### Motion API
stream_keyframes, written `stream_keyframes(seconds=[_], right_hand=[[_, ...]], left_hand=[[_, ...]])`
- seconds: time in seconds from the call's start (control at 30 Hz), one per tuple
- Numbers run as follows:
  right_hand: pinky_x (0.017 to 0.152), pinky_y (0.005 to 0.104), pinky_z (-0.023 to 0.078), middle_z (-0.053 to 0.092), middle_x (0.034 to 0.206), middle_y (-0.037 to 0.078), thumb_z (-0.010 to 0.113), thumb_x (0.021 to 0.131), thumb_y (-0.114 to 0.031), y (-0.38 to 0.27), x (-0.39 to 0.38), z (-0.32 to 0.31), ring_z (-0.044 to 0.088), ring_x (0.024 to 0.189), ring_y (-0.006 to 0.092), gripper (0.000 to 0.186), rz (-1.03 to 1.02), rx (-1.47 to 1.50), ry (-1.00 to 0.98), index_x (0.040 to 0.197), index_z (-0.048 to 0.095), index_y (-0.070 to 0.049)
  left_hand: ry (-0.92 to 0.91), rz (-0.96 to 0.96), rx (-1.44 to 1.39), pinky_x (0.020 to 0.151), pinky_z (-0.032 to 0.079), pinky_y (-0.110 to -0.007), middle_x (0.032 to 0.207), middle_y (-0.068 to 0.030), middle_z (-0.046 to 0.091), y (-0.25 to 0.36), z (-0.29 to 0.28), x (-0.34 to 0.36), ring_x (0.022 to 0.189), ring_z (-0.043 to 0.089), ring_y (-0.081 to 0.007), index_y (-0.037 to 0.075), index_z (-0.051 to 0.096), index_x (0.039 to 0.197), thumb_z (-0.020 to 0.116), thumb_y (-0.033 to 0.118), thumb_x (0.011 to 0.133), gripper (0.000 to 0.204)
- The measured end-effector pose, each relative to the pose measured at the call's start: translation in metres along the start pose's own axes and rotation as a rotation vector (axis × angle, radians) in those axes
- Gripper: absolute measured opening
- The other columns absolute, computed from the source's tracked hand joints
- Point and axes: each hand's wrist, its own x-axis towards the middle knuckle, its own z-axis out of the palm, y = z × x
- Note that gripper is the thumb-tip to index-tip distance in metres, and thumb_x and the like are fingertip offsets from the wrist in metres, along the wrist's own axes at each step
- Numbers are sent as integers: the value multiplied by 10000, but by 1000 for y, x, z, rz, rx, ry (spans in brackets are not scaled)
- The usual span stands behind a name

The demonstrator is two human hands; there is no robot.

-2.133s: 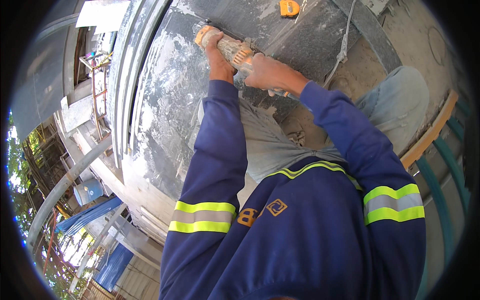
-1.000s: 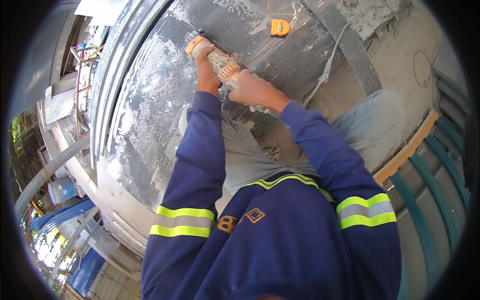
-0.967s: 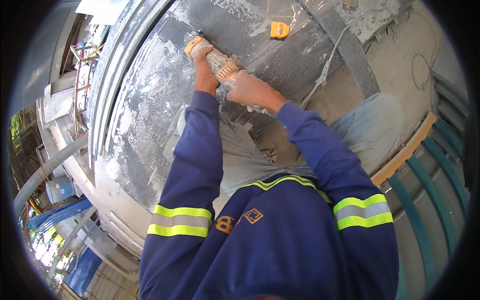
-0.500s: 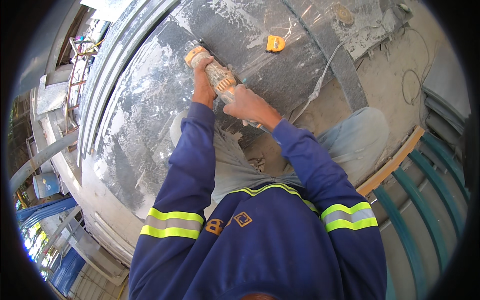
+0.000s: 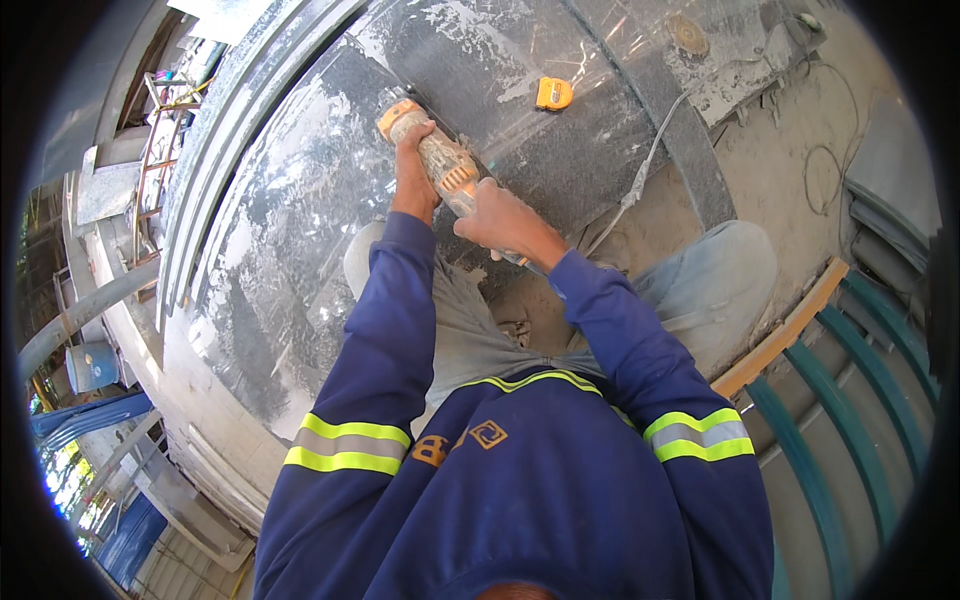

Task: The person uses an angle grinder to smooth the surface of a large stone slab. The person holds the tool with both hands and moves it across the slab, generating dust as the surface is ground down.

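Observation:
Both my hands are closed on a dusty orange angle grinder (image 5: 443, 158). My left hand (image 5: 411, 170) wraps round its front body near the orange head. Farther back, my right hand (image 5: 503, 217) grips the rear handle. The grinder's head rests at or just above a dark grey, dust-streaked slab (image 5: 480, 70); its disc is mostly hidden, so contact is hard to make out. A thin straight line runs along the slab beside the tool. To the right of the grinder lies an orange tape measure (image 5: 554, 94) on the slab.
A power cord with a grey connector (image 5: 634, 187) trails over the slab's near edge. Several long strips (image 5: 225, 130) are stacked along the left. Teal slats with a wooden rail (image 5: 785, 325) stand at the right. A blue bucket (image 5: 92, 367) is at far left.
The grinder and both hands have shifted slightly right and toward me in the picture. My grip is the same. The tape measure appears slightly lower in the picture, as does the slab.

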Motion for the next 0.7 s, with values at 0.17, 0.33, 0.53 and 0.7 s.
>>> stream_keyframes(seconds=[0.17, 0.33, 0.53, 0.7], right_hand=[[520, 378, 540, 673, 764, 225, 675, 764, -218, -5, 20, 0, 682, 557, 289, 563, -69, 78, -39, 1085, 518, 217], [472, 374, 519, 667, 744, 231, 683, 758, -217, -14, 27, -6, 682, 556, 274, 541, -18, 106, -73, 1050, 532, 212], [637, 413, 571, 694, 851, 311, 680, 747, -219, 2, -7, -5, 729, 672, 346, 637, 28, 38, -64, 1152, 484, 232], [473, 363, 521, 670, 811, 276, 686, 757, -218, -1, 4, -5, 688, 568, 284, 620, -16, 100, -108, 1120, 478, 239]], left_hand=[[-50, -23, -8, 631, 598, -472, 727, -130, 598, 15, -4, 13, 644, 658, -304, 42, 570, 973, 679, 247, 823, 276], [-42, -16, 12, 635, 599, -472, 738, -132, 603, 24, 0, 20, 644, 660, -311, 42, 570, 954, 680, 246, 821, 267], [-44, 3, -6, 649, 601, -495, 810, -160, 626, -7, -2, -3, 669, 670, -331, 26, 532, 1046, 669, 261, 827, 349], [-64, 13, 37, 683, 603, -501, 846, -199, 637, 1, -10, 12, 736, 689, -357, -5, 524, 1089, 657, 301, 831, 422]])
